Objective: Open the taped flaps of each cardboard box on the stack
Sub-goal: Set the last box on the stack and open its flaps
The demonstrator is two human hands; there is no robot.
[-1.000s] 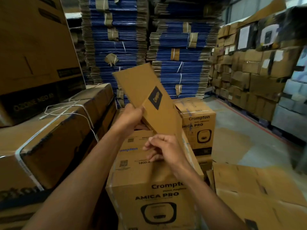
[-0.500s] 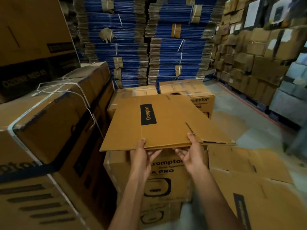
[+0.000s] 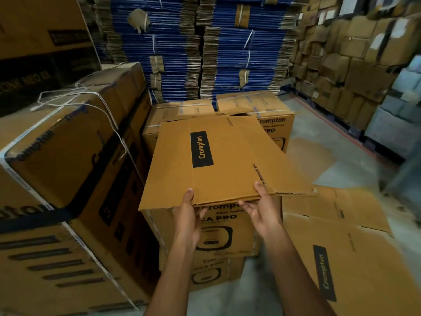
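Counts: 2 hands, left hand (image 3: 186,221) + right hand (image 3: 262,213). 1 flat carton (image 3: 216,160) held. 2 flattened cartons on floor at right (image 3: 341,254). 4 Amica Pro boxes visible (image 3: 218,231). 2 big strapped boxes at left (image 3: 68,156). 2 blue flat-pack stacks at back (image 3: 239,53).

Brown flattened carton (image 3: 227,156) bears a black label (image 3: 202,149) with yellow lettering.

Flattened carton (image 3: 218,160) lies atop stacked boxes (image 3: 211,229), strapped box (image 3: 68,169) left.
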